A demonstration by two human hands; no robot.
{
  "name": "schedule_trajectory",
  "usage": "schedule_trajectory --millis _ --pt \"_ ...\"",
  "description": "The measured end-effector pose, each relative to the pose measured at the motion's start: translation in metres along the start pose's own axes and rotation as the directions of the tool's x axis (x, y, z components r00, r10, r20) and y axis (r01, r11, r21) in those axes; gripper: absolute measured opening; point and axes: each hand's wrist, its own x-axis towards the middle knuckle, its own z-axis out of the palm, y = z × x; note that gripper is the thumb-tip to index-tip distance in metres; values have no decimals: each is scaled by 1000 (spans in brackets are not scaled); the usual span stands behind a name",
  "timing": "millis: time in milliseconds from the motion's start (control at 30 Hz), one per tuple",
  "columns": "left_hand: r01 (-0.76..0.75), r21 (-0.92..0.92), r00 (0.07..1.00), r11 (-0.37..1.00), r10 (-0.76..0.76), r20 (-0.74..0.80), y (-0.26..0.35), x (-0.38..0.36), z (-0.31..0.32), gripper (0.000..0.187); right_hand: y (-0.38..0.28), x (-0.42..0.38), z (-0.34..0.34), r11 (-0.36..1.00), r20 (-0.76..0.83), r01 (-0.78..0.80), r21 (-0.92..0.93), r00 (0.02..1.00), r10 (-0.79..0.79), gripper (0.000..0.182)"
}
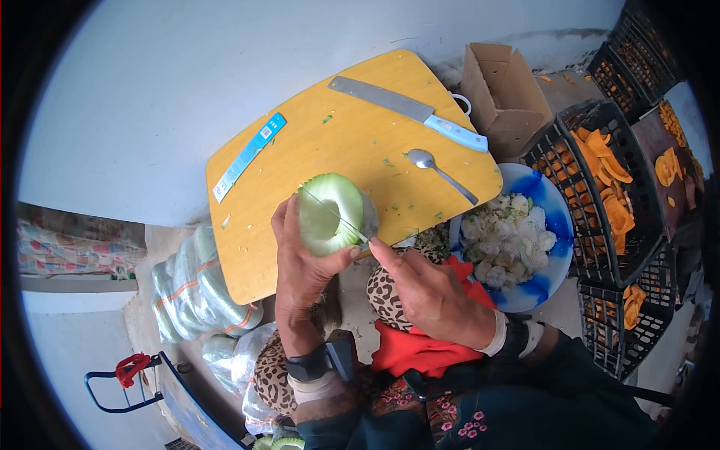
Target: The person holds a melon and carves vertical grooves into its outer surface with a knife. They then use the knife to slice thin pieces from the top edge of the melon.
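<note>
My left hand (pixel 297 259) is wrapped around a hollowed pale green melon piece (pixel 311 223), probably winter melon, at the near edge of the yellow table (pixel 300 157). Its round opening faces up toward me. In my right hand (pixel 431 296) is a thin knife (pixel 343 219), with the index finger stretched along it. The narrow blade lies slantwise across the melon's opening. Farther back on the table rest a cleaver (pixel 390 99) with a light blue handle, a metal spoon (pixel 435 167) and a blue cardboard blade sleeve (pixel 250 157).
A blue and white basin (pixel 559 225) at the right holds pale, seedy pulp. Behind it stand an open cardboard box (pixel 506 90) and black crates (pixel 589 150) with orange pieces. Wrapped green melons (pixel 187 285) lie at the left, above a folding hand cart (pixel 124 382).
</note>
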Motion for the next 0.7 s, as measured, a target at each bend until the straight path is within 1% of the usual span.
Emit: schedule_trajectory --millis 100,233,333,533,700 --pt "-19 -3 1000 1000 19 5 0 0 2 120 0 -5 -2 1000 10 -11 -16 1000 11 77" --pt "-38 0 999 999 38 7 -1 0 3 122 0 -8 -5 999 17 -34 9 999 34 76" --pt "-44 -46 999 998 45 16 0 -1 5 123 1 -11 -5 999 2 -29 26 1000 29 74" --pt "-94 40 995 995 93 28 -6 0 5 125 4 -16 -8 997 -8 -33 65 999 33 72" --pt "-55 -44 998 997 56 19 -6 1 4 123 5 -21 -11 990 -3 -35 138 999 35 71"
